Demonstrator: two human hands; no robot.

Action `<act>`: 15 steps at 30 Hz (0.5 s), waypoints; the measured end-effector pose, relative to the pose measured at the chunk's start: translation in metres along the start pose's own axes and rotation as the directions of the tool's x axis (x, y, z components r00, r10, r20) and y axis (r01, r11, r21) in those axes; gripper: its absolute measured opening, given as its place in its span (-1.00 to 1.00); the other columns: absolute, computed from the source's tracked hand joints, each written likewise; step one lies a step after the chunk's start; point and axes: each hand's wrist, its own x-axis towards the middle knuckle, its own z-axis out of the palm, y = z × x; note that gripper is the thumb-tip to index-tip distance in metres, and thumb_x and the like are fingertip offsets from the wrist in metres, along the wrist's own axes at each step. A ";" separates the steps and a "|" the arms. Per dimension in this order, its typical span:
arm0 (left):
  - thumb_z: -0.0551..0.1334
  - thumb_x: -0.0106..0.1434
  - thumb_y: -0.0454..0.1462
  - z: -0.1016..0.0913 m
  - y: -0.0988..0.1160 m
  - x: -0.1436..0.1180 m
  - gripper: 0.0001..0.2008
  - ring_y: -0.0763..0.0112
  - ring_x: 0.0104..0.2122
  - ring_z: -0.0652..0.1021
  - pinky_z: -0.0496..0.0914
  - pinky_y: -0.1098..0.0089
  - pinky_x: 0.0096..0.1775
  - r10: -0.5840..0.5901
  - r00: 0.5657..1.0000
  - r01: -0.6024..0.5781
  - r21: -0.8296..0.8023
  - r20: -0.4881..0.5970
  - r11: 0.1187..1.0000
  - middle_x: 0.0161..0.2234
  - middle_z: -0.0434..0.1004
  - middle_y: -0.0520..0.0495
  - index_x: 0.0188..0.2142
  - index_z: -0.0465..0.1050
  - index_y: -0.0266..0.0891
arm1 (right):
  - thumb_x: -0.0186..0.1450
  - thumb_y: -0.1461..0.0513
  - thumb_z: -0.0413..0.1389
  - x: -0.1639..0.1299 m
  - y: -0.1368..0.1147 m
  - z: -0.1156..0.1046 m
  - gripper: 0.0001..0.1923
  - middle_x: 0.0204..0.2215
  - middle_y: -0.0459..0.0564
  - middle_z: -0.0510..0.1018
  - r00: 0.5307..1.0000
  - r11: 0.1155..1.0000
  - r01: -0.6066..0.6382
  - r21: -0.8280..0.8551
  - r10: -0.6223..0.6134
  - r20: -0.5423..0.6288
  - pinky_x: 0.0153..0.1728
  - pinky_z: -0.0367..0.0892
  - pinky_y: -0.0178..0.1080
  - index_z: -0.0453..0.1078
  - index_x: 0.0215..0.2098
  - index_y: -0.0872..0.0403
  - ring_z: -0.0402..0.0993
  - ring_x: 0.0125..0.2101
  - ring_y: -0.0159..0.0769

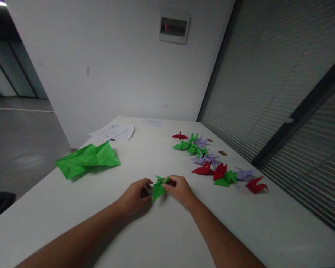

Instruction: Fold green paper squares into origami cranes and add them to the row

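Observation:
A small green paper crane is between my hands, low over the middle of the white table. My right hand pinches its right side between thumb and fingers. On the other side, my left hand curves close to the crane with its thumb and fingers apart; whether a fingertip touches the paper I cannot tell. Off to the right lie several folded cranes: red ones, green ones and pale purple ones.
Creased green paper sheets lie on the left of the white table. Printed papers are near the far left edge. A round hole is in the tabletop at right, beside the window blinds. A wall stands behind.

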 end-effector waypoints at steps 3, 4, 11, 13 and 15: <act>0.28 0.10 -0.37 0.000 0.002 -0.001 -0.58 0.42 -0.38 0.56 0.42 0.42 -0.33 -0.033 0.999 0.033 -0.011 -0.005 0.999 -0.19 0.61 -0.10 0.00 0.42 -0.25 | 0.21 0.17 0.22 0.013 0.009 -0.012 -0.83 -0.56 -0.08 0.55 0.995 0.992 -0.047 -0.118 0.036 -0.092 -0.49 0.23 -0.34 0.54 -0.42 0.13 0.39 -0.52 -0.33; 0.28 0.10 -0.37 0.000 0.002 -0.001 -0.58 0.42 -0.39 0.55 0.42 0.42 -0.33 -0.040 0.999 0.039 -0.015 -0.009 0.999 -0.19 0.61 -0.10 0.00 0.42 -0.25 | 0.22 0.16 0.21 0.018 0.012 -0.018 -0.81 -0.56 -0.08 0.55 0.993 0.988 -0.053 -0.144 0.037 -0.113 -0.50 0.22 -0.34 0.53 -0.44 0.13 0.39 -0.53 -0.33; 0.25 0.13 -0.36 0.002 0.000 -0.002 -0.61 0.42 -0.39 0.52 0.39 0.42 -0.32 -0.038 0.999 0.038 -0.027 0.012 0.999 -0.25 0.59 -0.05 -0.01 0.44 -0.24 | 0.17 0.24 0.20 0.076 0.020 -0.082 -0.82 -0.60 -0.11 0.49 0.986 0.906 -0.089 -0.415 0.022 -0.162 -0.47 0.12 -0.32 0.42 -0.59 0.09 0.36 -0.51 -0.31; 0.25 0.13 -0.37 0.002 0.000 -0.003 -0.62 0.42 -0.38 0.52 0.38 0.42 -0.31 -0.026 0.999 0.026 -0.016 0.019 1.000 -0.26 0.59 -0.05 -0.02 0.45 -0.24 | 0.14 0.30 0.20 0.093 0.023 -0.099 -0.82 -0.64 -0.12 0.47 0.986 0.864 -0.115 -0.491 0.041 -0.160 -0.49 0.07 -0.30 0.40 -0.61 0.09 0.33 -0.53 -0.32; 0.24 0.12 -0.38 0.002 0.002 -0.004 -0.61 0.41 -0.37 0.52 0.38 0.43 -0.31 -0.018 0.999 0.018 -0.007 0.028 1.000 -0.25 0.59 -0.05 -0.02 0.46 -0.24 | 0.09 0.36 0.21 0.108 0.027 -0.112 -0.83 -0.65 -0.12 0.46 0.986 0.819 -0.141 -0.556 0.065 -0.155 -0.48 0.06 -0.29 0.41 -0.63 0.09 0.33 -0.54 -0.32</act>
